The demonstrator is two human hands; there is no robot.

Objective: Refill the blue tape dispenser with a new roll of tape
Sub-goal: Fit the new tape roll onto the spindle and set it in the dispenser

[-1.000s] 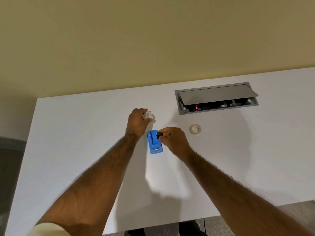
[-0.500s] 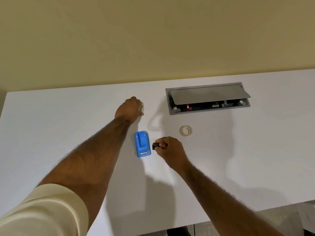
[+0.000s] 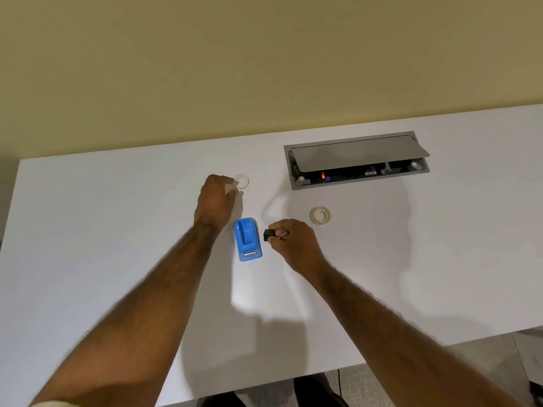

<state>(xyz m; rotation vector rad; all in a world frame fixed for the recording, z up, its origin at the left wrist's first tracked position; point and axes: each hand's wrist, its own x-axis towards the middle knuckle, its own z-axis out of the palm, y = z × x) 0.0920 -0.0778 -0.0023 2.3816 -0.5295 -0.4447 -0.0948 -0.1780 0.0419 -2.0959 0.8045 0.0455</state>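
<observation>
The blue tape dispenser lies on the white table, its slot showing no roll. My right hand is just right of it and pinches a small black spindle. A new roll of tape lies flat beyond my right hand. My left hand is behind and left of the dispenser. Its curled fingertips meet the near edge of an empty clear tape core that lies flat on the table. Whether they still grip it is unclear.
A grey recessed cable box with its lid ajar sits in the table at the back right. A beige wall runs behind the table. The table's near edge and dark floor show at the bottom right.
My left hand carried the clear core away from the dispenser to the back of the table, where the core now lies flat. My right hand lifted the black spindle out to the dispenser's right.
</observation>
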